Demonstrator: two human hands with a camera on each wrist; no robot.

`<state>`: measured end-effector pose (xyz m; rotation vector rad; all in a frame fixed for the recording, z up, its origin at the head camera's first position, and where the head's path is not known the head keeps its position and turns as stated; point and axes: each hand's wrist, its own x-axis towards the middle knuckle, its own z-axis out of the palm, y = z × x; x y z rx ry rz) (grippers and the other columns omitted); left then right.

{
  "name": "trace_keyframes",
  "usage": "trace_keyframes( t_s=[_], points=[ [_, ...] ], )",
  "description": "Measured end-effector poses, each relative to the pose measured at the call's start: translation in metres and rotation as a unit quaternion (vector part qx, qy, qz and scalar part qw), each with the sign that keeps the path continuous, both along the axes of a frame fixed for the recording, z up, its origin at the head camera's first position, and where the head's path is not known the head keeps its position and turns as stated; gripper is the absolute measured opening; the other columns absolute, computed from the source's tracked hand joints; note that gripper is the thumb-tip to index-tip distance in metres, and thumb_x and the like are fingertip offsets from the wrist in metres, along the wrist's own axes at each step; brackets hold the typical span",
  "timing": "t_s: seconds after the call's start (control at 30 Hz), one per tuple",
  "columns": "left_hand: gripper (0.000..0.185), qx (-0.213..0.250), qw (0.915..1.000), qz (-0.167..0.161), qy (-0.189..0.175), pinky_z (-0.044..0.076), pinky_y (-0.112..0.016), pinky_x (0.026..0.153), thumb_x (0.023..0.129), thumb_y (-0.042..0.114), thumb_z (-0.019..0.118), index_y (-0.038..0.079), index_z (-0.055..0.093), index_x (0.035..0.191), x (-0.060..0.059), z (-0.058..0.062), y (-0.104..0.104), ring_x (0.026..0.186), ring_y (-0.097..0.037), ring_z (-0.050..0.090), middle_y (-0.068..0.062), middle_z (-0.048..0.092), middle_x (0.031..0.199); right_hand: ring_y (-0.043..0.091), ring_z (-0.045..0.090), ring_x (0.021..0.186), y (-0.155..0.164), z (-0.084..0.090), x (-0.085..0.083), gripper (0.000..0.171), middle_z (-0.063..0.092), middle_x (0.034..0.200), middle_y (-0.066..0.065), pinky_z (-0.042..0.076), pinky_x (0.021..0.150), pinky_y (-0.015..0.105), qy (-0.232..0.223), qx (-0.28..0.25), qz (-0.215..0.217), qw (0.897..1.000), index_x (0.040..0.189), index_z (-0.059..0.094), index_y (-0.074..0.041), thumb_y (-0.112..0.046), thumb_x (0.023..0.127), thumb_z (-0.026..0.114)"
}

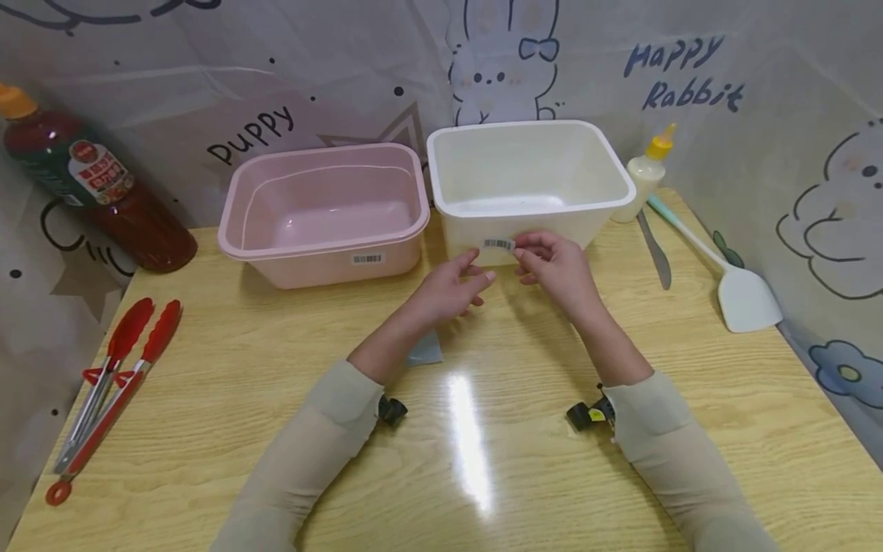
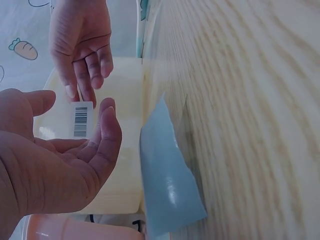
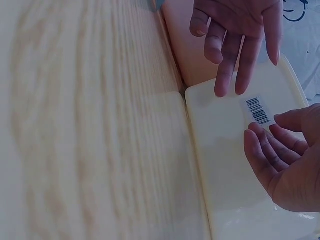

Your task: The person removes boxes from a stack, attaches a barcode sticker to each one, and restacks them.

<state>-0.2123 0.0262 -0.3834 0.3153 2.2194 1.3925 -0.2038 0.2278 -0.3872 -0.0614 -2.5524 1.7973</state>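
Note:
A white plastic tub (image 1: 538, 207) stands at the back of the wooden table, with a barcode label (image 1: 498, 244) stuck on its front wall. Both hands hover just in front of that wall. My left hand (image 1: 448, 290) is open, fingers straight, its tips just left of the label (image 2: 82, 120). My right hand (image 1: 555, 268) has loosely curled fingers with their tips at the label's (image 3: 258, 110) right edge; no clear pinch shows. A pink tub (image 1: 317, 247) stands beside the white one, to its left. A small blue-grey sheet (image 1: 424, 349) lies on the table under my left wrist.
A dark sauce bottle (image 1: 83, 176) leans at the back left. Red tongs (image 1: 110, 383) lie near the left edge. A squeeze bottle with a yellow cap (image 1: 645, 172), a knife (image 1: 654, 249) and a white spatula (image 1: 738, 291) sit at the right. Printed cloth walls surround the table.

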Motion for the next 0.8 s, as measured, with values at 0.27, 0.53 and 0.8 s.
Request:
trace_keyframes(
  t_s=[0.27,0.53,0.8],
  points=[
    [0.069,-0.010,0.9998,-0.002,0.014,0.060,-0.043,0.085,0.103,0.042,0.057,0.018,0.029,0.161,0.0016,-0.0003,-0.0016,0.102,-0.022,0.072,-0.007,0.055,0.148,0.020,0.071,0.084,0.0007,-0.0007,0.0003,0.030,0.066,0.122,0.029,0.061,0.071,0.025,-0.002,-0.002,-0.004,1.000,0.124,0.064,0.003,-0.015,0.100,0.063],
    [0.069,-0.003,0.9995,-0.021,0.023,0.061,-0.041,0.084,0.103,0.043,0.057,0.021,0.027,0.162,0.0015,-0.0004,0.0041,0.105,-0.023,0.071,-0.008,0.057,0.147,0.019,0.071,0.085,0.0005,-0.0049,-0.0006,0.030,0.067,0.122,0.028,0.061,0.072,0.025,0.003,-0.002,-0.002,1.000,0.125,0.064,0.002,-0.015,0.101,0.062],
    [0.069,0.003,0.9993,-0.020,0.032,0.060,-0.042,0.082,0.103,0.045,0.056,0.027,0.025,0.162,-0.0027,0.0003,0.0070,0.102,-0.021,0.070,-0.006,0.058,0.143,0.026,0.072,0.088,0.0006,-0.0060,-0.0014,0.030,0.068,0.124,0.025,0.061,0.072,0.025,0.009,0.000,0.003,1.000,0.125,0.065,0.001,-0.017,0.101,0.061]
  ],
)
